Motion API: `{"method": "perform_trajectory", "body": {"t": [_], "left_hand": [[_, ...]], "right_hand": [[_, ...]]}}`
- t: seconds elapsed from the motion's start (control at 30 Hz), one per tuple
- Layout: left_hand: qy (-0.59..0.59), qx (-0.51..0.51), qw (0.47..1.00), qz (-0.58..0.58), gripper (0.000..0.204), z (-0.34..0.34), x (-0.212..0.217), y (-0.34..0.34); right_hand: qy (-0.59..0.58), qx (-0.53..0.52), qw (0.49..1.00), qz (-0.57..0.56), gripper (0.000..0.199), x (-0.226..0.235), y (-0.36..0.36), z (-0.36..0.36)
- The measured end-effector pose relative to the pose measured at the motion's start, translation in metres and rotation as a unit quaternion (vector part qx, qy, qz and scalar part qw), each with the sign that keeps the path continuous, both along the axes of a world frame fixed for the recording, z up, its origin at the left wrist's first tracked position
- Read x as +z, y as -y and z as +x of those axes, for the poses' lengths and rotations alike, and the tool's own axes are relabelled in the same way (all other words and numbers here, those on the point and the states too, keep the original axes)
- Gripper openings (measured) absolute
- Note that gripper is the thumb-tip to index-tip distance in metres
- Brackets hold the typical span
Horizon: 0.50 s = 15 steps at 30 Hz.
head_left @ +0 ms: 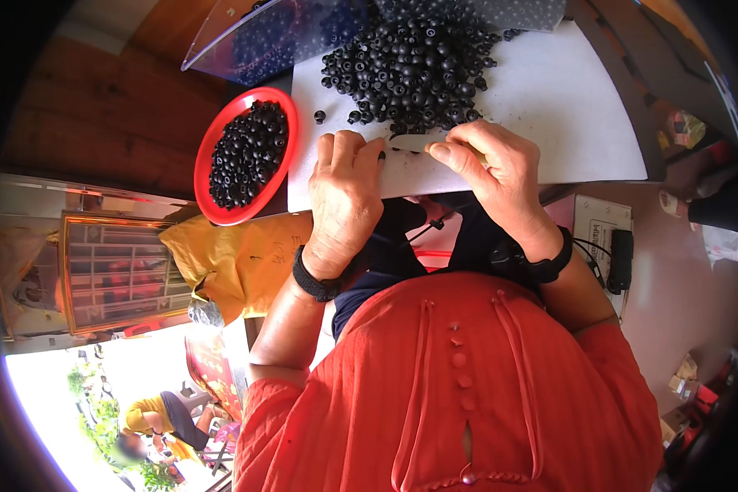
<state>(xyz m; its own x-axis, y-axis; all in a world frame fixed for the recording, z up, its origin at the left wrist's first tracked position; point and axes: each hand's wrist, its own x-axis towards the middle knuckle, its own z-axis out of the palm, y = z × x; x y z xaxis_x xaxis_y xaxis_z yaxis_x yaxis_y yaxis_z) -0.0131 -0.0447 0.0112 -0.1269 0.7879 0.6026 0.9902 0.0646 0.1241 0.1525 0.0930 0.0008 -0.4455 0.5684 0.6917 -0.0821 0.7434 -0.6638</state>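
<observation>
Left grip (346, 187) is pinching, as far as I can tell, a small black part (381, 155) at its fingertips. Right grip (500, 172) is closing thumb against forefinger, apparently on a slim pale blade-like piece (412, 142) sitting between the two grips; too small to tell if it's a tool.

Main pile of black parts (410, 70) is lying on the white bench (566, 111) just ahead of both grips.

Risks, my read:
- Part squirting out: smooth, tiny, sitting right at the left fingertips. Near bench edge is running just behind the grips, so a dropped one could be ending up in the lap.
- If the pale piece is sharp, a slip would be pointing it at the left fingertips.
- Red dish (231, 216), left of the left grip, is sitting past the white surface; can't see its full support. An elbow or wrist bump could be tipping it.
- Mix-up: a stray part (320, 117) is lying ahead-left of the left grip, between pile and dish.

Materials: parts are looking like matte-to-satin plastic or rubber, stubby and rounded, many showing a round hole. Dish is reading as glossy plastic, oval from here, filled with similar parts. Clear rigid bin (250, 61), far ahead-left, is showing a straight rim.
</observation>
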Motion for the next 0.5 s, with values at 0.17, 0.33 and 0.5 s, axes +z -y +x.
{"method": "perform_trajectory", "body": {"t": [0.17,0.33,0.5], "left_hand": [[0.045,-0.033,0.998,0.020,0.023,-0.003,-0.005,-0.005],[0.046,-0.025,0.998,0.023,0.023,0.000,0.000,-0.005],[0.384,-0.117,0.914,0.048,0.020,0.000,0.007,0.006]], "right_hand": [[0.016,-0.004,1.000,0.007,0.025,-0.001,-0.001,0.000],[0.019,-0.007,1.000,0.011,0.024,-0.001,-0.001,0.000],[0.019,0.004,1.000,0.003,0.025,0.003,-0.001,0.004]]}}
